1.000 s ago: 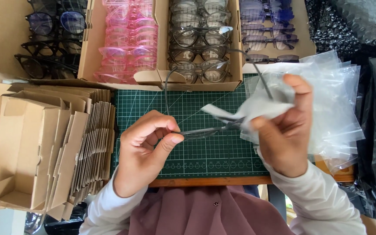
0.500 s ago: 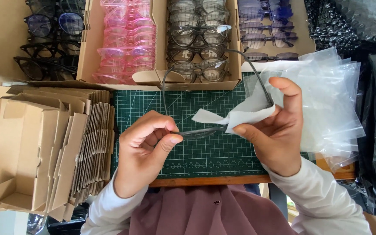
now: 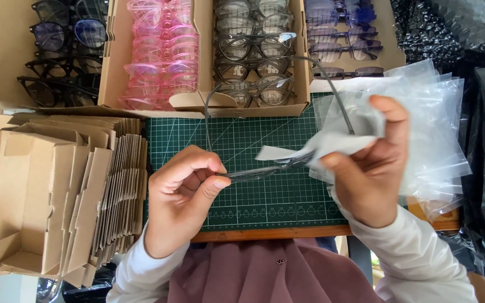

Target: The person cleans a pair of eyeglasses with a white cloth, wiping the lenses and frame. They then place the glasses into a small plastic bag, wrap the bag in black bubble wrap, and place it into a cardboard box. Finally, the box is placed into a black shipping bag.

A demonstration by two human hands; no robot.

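Nearest the wearer, over the green cutting mat [image 3: 242,196], a pair of grey-framed glasses [image 3: 256,173] is held between both hands. The left hand [image 3: 181,202] is closed narrowly, thumb and forefinger pinched on the frame's near end. The right hand [image 3: 369,168] is closed on the other end through a pale wiping cloth [image 3: 310,150], which is folded around the front of the frame. The glasses are thus carried above the middle of the mat, clear of its surface.

The long axis of the frame runs left to right across the mat, slightly raised toward the right hand. Both temple arms are open and point away from the wearer, arching over the mat's far edge.

The frame is judged light, thin and somewhat springy, with lenses liable to smudging and scratching; the temples would likely bend if loaded. Hold is best taken at the rim ends or hinges, not on the lens faces.

Left of the mat, flat cardboard cartons [image 3: 57,196] are stacked on edge. Right of the mat, a pile of clear plastic sleeves [image 3: 433,123] lies behind the right hand. Beyond the mat's far edge, cardboard trays [image 3: 113,62] on the desk hold rows of pink glasses [image 3: 161,53], grey glasses [image 3: 251,50], purple glasses [image 3: 341,33] and black glasses [image 3: 57,56].
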